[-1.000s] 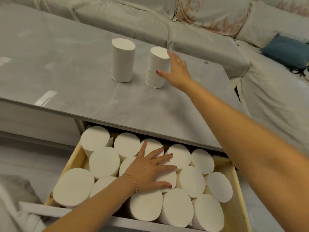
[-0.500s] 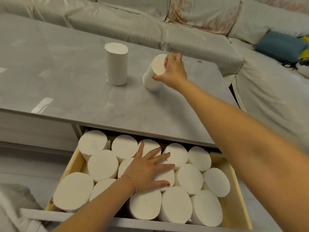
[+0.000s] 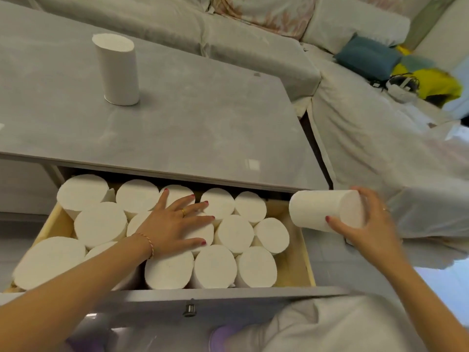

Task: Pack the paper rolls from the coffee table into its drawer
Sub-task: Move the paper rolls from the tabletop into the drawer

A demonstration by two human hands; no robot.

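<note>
Nearing done: drawer point(image 3: 303, 252) almost full; right hand point(image 3: 365, 224) grips one roll point(image 3: 326, 210) beside the drawer's right edge; left hand point(image 3: 175, 224) spread flat on packed rolls point(image 3: 215, 266); one upright roll point(image 3: 119, 72) left on table point(image 3: 203, 123)

- Sofa point(image 3: 253, 47): L-shaped, wraps the far and right sides, covered in pale grey-white cloth.
- Back cushion point(image 3: 264, 13): faded orange-pink floral print.
- Teal cushion point(image 3: 365, 57) in the sofa corner; yellow item point(image 3: 439, 85) just beside it, dark cables point(image 3: 398, 81) on top.
- Floor point(image 3: 327, 252): light tiles, bright reflection at lower right.
- Light: soft, even.
</note>
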